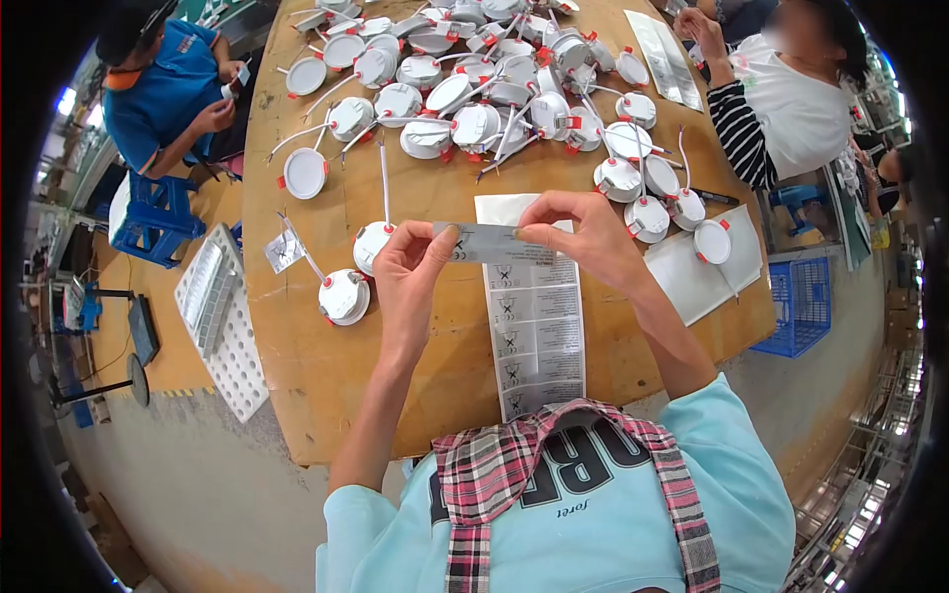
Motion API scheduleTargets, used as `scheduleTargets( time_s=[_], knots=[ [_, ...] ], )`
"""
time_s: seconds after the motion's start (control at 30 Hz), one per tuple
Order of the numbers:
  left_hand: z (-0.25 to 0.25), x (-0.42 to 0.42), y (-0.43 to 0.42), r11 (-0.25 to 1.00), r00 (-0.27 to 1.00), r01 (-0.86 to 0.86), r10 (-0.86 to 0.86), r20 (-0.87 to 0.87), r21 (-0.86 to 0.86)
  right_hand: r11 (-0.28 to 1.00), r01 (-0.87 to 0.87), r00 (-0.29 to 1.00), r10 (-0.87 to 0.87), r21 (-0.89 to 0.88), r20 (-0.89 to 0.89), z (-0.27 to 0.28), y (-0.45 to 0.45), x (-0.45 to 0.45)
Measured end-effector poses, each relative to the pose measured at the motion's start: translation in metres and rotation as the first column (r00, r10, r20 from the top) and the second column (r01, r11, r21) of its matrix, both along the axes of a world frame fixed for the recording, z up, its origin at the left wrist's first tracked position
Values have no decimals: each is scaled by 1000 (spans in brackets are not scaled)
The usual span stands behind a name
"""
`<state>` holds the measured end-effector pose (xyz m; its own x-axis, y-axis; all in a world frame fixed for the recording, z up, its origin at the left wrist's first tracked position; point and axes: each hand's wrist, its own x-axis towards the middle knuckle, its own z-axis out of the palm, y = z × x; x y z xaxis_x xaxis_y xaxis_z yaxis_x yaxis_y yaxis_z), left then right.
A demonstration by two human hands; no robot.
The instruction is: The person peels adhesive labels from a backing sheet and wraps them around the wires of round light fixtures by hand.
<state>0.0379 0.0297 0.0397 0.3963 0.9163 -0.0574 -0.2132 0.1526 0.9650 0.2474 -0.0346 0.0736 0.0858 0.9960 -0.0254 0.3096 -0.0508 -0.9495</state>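
A silver printed label (pixel 484 243) is stretched level between my two hands above the table. My left hand (pixel 413 265) pinches its left end between thumb and fingers. At the other end, my right hand (pixel 583 235) has thumb and fingertips closed on it. Beneath, a long sheet of similar labels (pixel 537 336) runs down to the table's near edge, with a bare white part at its top. Left of my left hand stand a round white downlight (pixel 345 296) and another downlight (pixel 372 247) with its cable upright. A loose label (pixel 285 251) lies beside them.
A large heap of white downlights (pixel 474 89) with red clips and cables covers the far half of the wooden table (pixel 415 415). More downlights rest on white sheets (pixel 707 262) at right. People sit at both sides. A blue stool (pixel 156 222) and blue crate (pixel 796 306) flank the table.
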Motion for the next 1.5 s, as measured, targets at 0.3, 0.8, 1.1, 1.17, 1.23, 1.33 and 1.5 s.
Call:
scheduleTargets(
  time_s=[0.3,0.8,1.1,1.17,1.23,1.33,1.5],
  knots=[
    [-5,-30,25,831,787,-20,356,-503,556,981,190,982,-189,-46,17,-3,0,10],
    [-1,-3,-38,684,662,433,200,-722,587,968,245,962,-236,56,-135,29,-15,23],
    [-23,3,-43,899,850,280,-69,-522,336,991,132,991,-132,-19,-24,18,-34,25],
    [-13,-4,-29,981,949,179,-152,-275,73,992,127,992,-127,-24,-12,14,-38,22],
    [-8,-6,-20,975,988,152,-150,29,-159,994,112,993,-112,-17,-28,10,-38,15],
    [0,12,-17,956,967,234,-247,-57,-180,992,124,991,-124,-1,46,9,-38,8],
    [8,20,-7,900,943,329,-329,48,-287,983,182,975,-185,38,119,6,-41,6]
  ],
)
